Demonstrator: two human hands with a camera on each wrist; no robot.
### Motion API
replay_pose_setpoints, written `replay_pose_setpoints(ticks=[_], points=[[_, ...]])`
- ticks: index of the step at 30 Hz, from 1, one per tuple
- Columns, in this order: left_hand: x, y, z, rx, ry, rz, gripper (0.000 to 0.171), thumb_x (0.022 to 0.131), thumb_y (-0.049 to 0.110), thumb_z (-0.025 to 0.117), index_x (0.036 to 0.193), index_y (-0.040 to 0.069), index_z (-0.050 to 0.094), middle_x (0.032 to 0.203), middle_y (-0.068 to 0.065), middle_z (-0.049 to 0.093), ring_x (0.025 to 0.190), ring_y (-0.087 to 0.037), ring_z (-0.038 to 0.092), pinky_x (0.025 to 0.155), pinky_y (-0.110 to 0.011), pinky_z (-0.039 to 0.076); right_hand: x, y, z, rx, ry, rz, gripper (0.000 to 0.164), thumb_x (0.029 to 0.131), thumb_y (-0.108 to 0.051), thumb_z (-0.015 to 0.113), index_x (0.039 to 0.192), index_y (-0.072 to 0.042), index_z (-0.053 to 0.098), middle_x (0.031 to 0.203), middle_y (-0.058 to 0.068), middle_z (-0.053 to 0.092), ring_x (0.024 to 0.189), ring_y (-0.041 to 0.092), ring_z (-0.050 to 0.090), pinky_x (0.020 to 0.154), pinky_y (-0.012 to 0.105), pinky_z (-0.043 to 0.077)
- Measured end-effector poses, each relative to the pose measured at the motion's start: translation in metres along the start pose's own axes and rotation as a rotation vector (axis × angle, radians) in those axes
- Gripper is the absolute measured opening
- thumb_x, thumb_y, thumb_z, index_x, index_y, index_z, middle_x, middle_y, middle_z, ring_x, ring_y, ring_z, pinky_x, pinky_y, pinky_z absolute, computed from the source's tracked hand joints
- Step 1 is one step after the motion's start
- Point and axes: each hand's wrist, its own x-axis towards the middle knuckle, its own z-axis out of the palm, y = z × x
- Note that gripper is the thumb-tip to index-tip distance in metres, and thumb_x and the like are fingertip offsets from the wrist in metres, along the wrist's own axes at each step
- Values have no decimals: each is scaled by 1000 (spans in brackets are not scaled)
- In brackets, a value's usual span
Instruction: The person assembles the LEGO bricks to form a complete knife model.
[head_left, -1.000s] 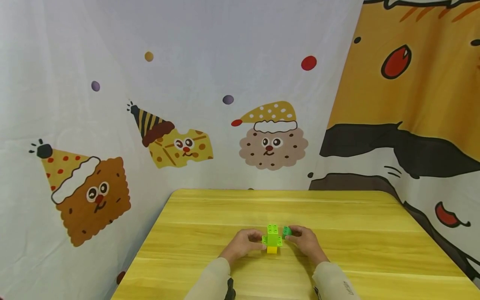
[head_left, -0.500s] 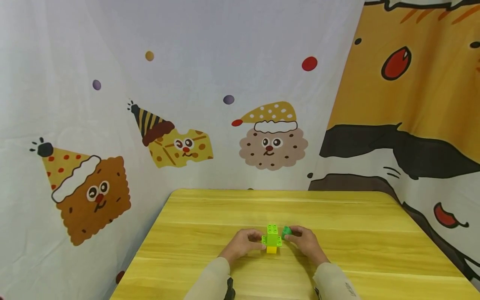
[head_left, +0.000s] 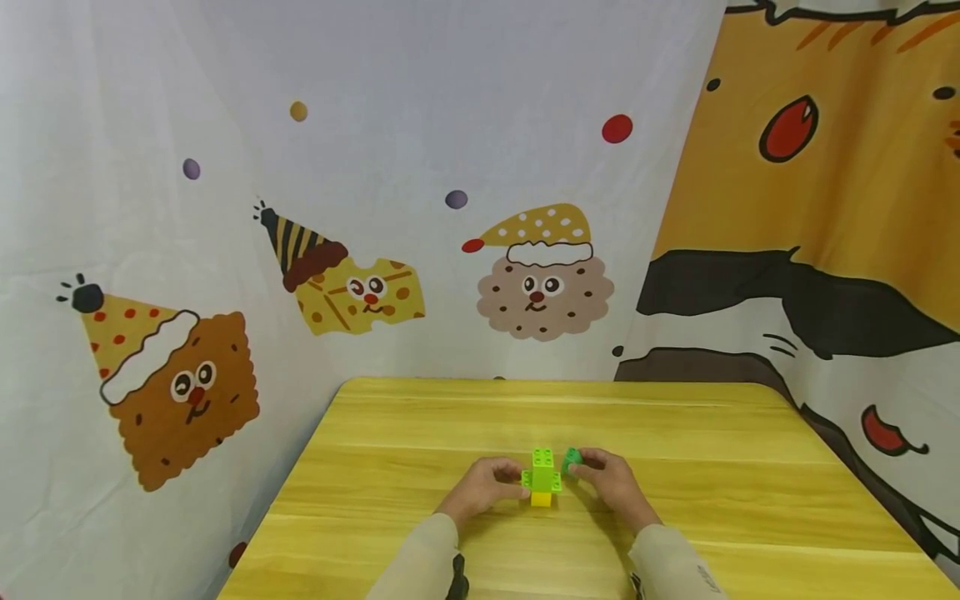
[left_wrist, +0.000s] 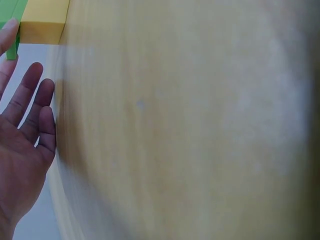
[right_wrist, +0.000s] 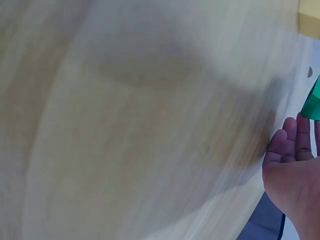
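Observation:
A small stack of toy building bricks [head_left: 542,475] stands upright on the table, with a yellow brick [head_left: 541,499] at its base and lime green bricks above. Side pieces stick out left and right, studs up. My left hand [head_left: 487,485] pinches the left side piece between thumb and index finger; in the left wrist view the other fingers of that hand [left_wrist: 22,145] spread loosely below. Just right of the stack, my right hand [head_left: 609,482] holds a darker green brick [head_left: 572,459] by its fingertips, raised and apart from the stack. The right wrist view catches only part of this green brick [right_wrist: 313,104].
The wood-grain table [head_left: 420,417] runs back to a white cloth [head_left: 375,167] printed with cartoon biscuits and cheese. An orange and black patterned cloth [head_left: 750,183] hangs at the right.
The darker green brick has turned and tilted slightly in my right hand, and rises a little. My left hand and the stack stay nearly in place.

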Motion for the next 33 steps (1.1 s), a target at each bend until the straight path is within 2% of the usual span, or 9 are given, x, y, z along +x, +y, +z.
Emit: replay_pose_setpoints(ticks=[12, 23, 33], points=[[2, -2, 0, -12, -6, 8, 24, 83, 26, 82, 105, 20, 74, 99, 6, 67, 93, -14, 59, 84, -40, 50, 2, -10, -8, 68, 1, 9, 49, 96, -29, 68, 133, 1, 59, 128, 15, 62, 119, 31, 56, 101, 50, 43], [2, -1, -1, 16, -13, 20, 24, 84, 27, 81, 106, 20, 73, 100, 7, 66, 94, -14, 59, 86, -41, 50, 6, -27, -5, 25, 10, -43, 54, 93, -36, 71, 135, -4, 60, 131, 13, 61, 119, 29, 57, 100, 48, 46], [3, -5, 0, 4, -16, 19, 27, 84, 29, 81, 108, 19, 73, 102, 6, 66, 97, -15, 59, 86, -42, 50, 2, -46, -6, 95, -40, -105, 63, 92, -43, 70, 139, -5, 56, 132, 10, 61, 122, 29, 56, 101, 49, 44]])
